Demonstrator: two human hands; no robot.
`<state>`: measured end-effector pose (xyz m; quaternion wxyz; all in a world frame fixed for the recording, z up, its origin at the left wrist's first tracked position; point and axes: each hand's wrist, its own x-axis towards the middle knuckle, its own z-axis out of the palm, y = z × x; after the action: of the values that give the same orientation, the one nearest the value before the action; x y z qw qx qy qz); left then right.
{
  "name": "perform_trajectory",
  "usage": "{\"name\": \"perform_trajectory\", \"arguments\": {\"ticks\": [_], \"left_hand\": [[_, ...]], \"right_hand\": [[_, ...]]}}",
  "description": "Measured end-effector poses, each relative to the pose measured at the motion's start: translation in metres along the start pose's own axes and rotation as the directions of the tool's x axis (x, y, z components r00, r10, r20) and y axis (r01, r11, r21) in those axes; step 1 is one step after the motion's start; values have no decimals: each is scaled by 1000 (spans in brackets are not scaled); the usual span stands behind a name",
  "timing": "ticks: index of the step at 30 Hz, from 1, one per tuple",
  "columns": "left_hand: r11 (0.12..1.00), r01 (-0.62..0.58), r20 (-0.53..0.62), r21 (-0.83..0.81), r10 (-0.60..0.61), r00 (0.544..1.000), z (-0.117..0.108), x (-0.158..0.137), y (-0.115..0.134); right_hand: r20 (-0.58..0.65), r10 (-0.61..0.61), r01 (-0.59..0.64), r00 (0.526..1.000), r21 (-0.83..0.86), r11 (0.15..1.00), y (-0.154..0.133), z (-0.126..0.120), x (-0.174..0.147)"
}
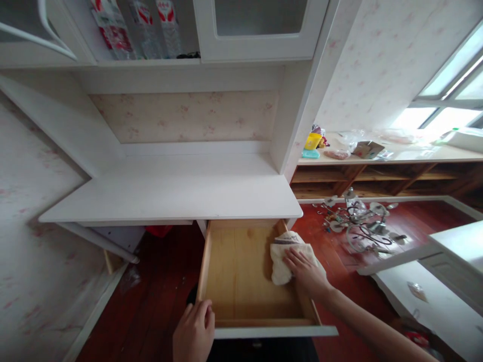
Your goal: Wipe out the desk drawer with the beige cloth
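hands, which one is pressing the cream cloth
The right hand, flat on the cream cloth against the wooden drawer's right side; the left hand grips its front edge.

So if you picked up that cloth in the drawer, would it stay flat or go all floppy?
Probably floppy: the cloth is bunched and folded against the side of the drawer under the right hand, so it would likely droop. It looks soft and light, and seems unlikely to slide easily on bare wood.

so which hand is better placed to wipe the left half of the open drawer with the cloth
Probably the right. The right hand already presses the cloth against the drawer's right inner side and could slide it across. The left hand rests on the drawer's front edge at the left corner, with no cloth.
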<state>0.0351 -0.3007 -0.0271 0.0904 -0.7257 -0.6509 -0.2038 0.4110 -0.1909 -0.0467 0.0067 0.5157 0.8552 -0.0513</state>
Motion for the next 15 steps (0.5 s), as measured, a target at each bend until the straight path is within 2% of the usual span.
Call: {"name": "perform_trajectory", "arguments": {"ticks": [4,8,11,15], "left_hand": [[1000,15,5,-23,-14,1000,-2,0,2],[999,37,18,-15,-37,999,-2,-1,1],[1000,21,15,1,-21,1000,0,-3,-1],[1000,-17,-11,7,17,1000,4,-4,-4]], "right_hand": [[-109,13,-27,994,-131,991,13,-5,53],[-88,66,-79,994,-151,985,15,-18,85],[-26,101,-103,995,-83,991,10,-30,84],[2,79,-79,997,51,996,-4,-43,46]]}}
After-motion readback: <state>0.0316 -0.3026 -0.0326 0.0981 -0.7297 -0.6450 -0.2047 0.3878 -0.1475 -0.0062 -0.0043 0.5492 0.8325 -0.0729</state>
